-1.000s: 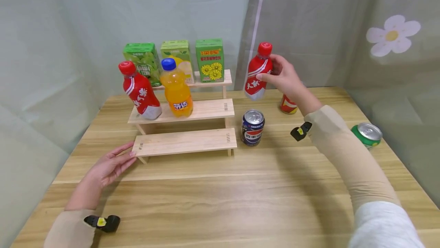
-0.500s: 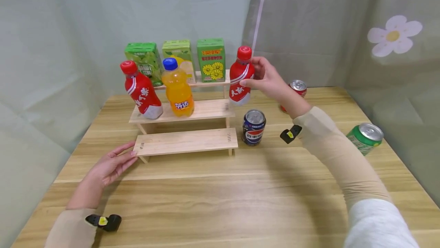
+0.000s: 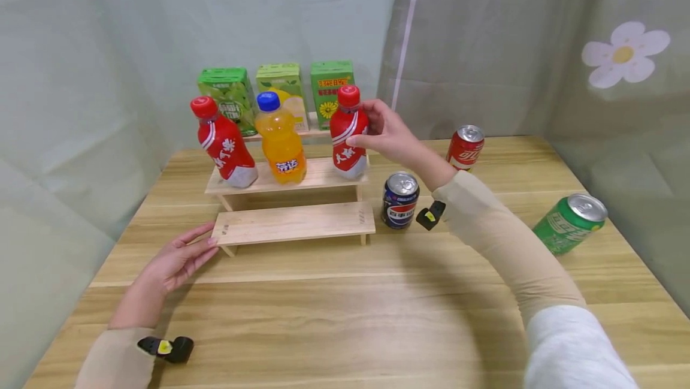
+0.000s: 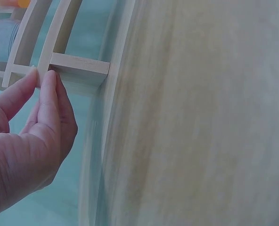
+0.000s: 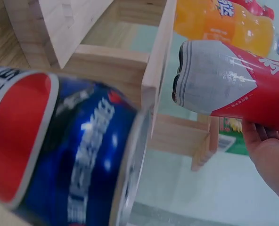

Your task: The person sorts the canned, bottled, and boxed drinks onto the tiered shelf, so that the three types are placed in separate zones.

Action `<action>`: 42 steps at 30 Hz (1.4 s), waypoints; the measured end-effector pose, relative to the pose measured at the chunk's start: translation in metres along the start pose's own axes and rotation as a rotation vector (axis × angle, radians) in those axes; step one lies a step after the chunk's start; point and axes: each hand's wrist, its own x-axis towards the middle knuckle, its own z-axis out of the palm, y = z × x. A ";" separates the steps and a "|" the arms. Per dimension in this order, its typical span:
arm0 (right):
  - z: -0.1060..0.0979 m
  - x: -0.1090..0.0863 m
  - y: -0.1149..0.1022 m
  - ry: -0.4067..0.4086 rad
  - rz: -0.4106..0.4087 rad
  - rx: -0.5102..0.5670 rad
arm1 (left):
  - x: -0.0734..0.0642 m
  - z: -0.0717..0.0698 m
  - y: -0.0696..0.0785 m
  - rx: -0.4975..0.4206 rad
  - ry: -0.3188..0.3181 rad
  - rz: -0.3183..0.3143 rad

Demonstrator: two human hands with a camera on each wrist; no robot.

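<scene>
My right hand (image 3: 392, 137) grips a red plastic drink bottle (image 3: 348, 144) with a red cap and white lower part. The bottle is upright, its base close over the right end of the wooden stepped rack's middle step (image 3: 323, 168). In the right wrist view the bottle's grey-white base (image 5: 203, 77) faces that step's edge. My left hand (image 3: 175, 260) pinches the left end of the rack's lowest step (image 3: 293, 223), thumb and fingertips on the wood (image 4: 44, 77). Another red bottle (image 3: 226, 152) and an orange soda bottle (image 3: 283, 149) stand on the middle step.
Several juice cartons (image 3: 229, 96) line the top step behind. A blue Pepsi can (image 3: 400, 200) stands right of the rack, below my right forearm. Farther right are a red can (image 3: 466, 148) and a green can (image 3: 568, 225). Curtains close off the back and sides.
My right hand has carried the red bottle left and down, from beside the rack to over the middle step's right end. The left hand keeps its pinch on the lowest step.
</scene>
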 end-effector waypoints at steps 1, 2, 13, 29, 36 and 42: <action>0.003 0.001 0.001 -0.008 -0.002 0.009 | 0.000 0.000 0.000 0.000 0.001 0.000; 0.005 0.003 0.002 -0.015 -0.002 0.014 | 0.000 0.000 0.000 0.002 0.004 -0.001; 0.018 0.012 0.006 -0.049 -0.012 -0.007 | -0.001 0.001 0.000 0.016 0.021 -0.003; 0.016 0.016 0.009 -0.078 -0.059 -0.001 | 0.000 0.001 0.000 0.009 0.032 -0.011; 0.014 0.017 0.009 -0.092 -0.054 -0.035 | -0.001 0.001 -0.001 0.009 0.013 -0.001; 0.012 0.016 0.010 -0.086 -0.075 -0.060 | 0.000 0.000 -0.001 0.002 0.001 0.001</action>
